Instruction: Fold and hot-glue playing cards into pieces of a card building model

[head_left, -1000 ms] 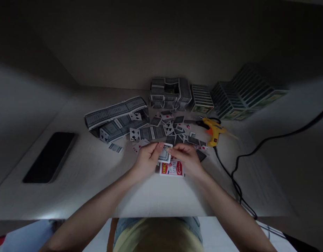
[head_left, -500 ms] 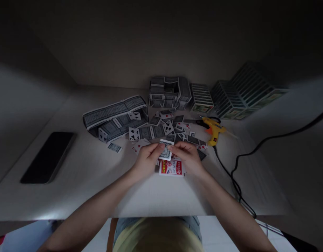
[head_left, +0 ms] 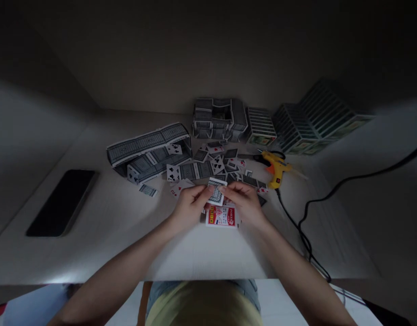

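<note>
Between my two hands is a playing card (head_left: 215, 192), its patterned back turned up; whether more cards lie under it I cannot tell. My left hand (head_left: 191, 203) pinches its left side with the thumb on top. On the right side, my right hand (head_left: 245, 201) grips it the same way, thumb on the back. Just below the hands lies a red and white poker card box (head_left: 222, 216) on the table. Loose playing cards (head_left: 201, 170) are scattered beyond the hands, some face up and others face down.
A long structure of cards (head_left: 149, 142) stands at the left, with a block of cards (head_left: 203, 118) at the back. Stepped card stacks (head_left: 296, 127) stand back right. A yellow glue gun (head_left: 277, 170) trails a black cable (head_left: 305, 240). A phone (head_left: 61, 203) lies left.
The card has tilted slightly and shifted a little to the right between my fingers. Both hands stay almost in place.
</note>
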